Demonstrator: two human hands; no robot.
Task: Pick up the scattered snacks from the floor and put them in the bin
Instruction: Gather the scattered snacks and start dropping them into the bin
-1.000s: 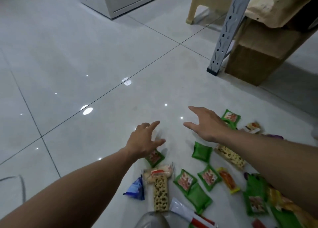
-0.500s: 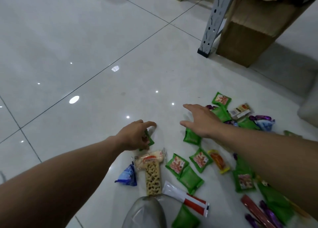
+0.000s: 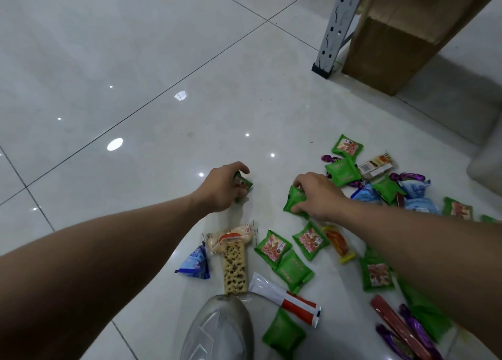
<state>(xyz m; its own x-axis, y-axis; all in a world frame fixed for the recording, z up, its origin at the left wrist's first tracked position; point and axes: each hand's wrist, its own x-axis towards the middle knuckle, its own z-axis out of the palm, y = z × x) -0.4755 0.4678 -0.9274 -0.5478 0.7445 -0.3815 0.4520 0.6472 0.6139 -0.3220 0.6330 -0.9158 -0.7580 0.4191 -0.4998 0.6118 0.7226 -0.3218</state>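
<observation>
The left grip (image 3: 222, 190) is curled round a printed packet (image 3: 244, 182), which shows just past its fingertips. The right grip (image 3: 319, 196) pinches a plain packet (image 3: 292, 202), which juts out to the left of the fingers. Whether either packet is clear of the floor (image 3: 135, 61) I cannot tell. Below the 2 grips lie a nut bar (image 3: 235, 267), a blue pouch (image 3: 196, 263), a white tube (image 3: 282, 297) and more green packets. Other snacks are heaped beyond the right grip. A grey shoe (image 3: 220, 332) meets the bar's near end. A metal post (image 3: 332, 28) and a box (image 3: 391, 50) stand far right.
</observation>
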